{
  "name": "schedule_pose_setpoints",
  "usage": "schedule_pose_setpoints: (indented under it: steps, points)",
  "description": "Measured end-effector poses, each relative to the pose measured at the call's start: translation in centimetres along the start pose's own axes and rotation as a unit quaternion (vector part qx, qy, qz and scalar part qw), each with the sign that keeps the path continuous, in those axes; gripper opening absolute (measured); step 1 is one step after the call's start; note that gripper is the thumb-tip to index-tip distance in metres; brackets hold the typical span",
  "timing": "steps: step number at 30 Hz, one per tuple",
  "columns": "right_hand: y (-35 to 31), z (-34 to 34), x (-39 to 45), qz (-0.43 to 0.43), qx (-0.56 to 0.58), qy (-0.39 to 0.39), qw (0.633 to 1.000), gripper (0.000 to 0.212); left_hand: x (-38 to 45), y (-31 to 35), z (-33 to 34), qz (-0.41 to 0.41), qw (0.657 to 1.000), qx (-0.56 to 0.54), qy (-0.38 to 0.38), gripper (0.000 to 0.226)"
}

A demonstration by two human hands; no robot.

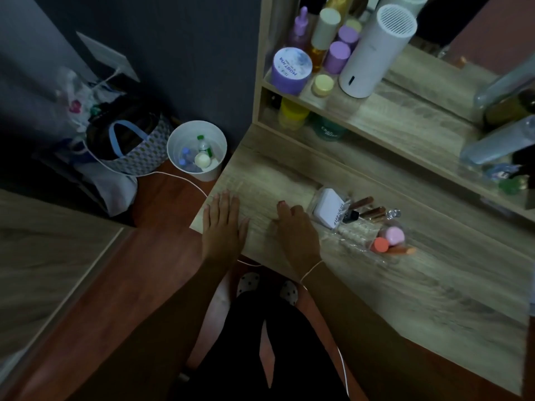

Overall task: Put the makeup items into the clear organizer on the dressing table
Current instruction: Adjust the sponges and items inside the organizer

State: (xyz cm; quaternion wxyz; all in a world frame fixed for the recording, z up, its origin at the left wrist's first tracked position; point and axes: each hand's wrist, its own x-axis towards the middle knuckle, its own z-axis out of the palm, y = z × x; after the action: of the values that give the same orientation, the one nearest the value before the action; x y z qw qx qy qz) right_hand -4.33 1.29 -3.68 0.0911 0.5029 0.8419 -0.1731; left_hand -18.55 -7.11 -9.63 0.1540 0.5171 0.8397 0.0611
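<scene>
The clear organizer (351, 233) stands on the wooden dressing table (289, 175). Inside it are a white compact (328, 206), brown lip tubes (369, 211), a pink sponge (394, 235) and an orange sponge (380, 245). My left hand (223, 224) lies flat and open on the table's left corner. My right hand (295, 230) rests palm down just left of the organizer, fingers loosely curled, holding nothing.
A shelf unit at the back holds a purple jar (292, 69), bottles and a white cylinder device (376, 50). On the floor to the left stand a white bin (197, 150) with small bottles and a patterned bag (130, 143). A white cable (185, 180) runs past.
</scene>
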Motion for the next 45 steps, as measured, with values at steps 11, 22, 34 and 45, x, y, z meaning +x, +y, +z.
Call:
schedule_pose_setpoints:
  steps: [11, 22, 34, 45]
  points:
    - [2.2, -0.7, -3.2, 0.012, 0.208, 0.132, 0.969, 0.048, 0.0, -0.3, 0.4, 0.003, 1.000, 0.020, 0.019, 0.062]
    - [8.5, -1.5, -7.8, 0.170, 0.367, 0.313, 0.859, 0.028, 0.0, 4.8, 0.2, 0.157, 0.986, -0.059, -0.004, 0.061]
    - [11.4, -2.5, -5.8, 0.245, 0.359, 0.349, 0.830, 0.020, -2.1, 11.8, 1.2, 0.273, 0.961, -0.045, -0.009, 0.062]
    - [11.3, -1.7, -4.6, 0.243, 0.330, 0.310, 0.858, 0.023, -2.0, 11.7, 0.8, 0.276, 0.959, -0.067, -0.021, 0.063]
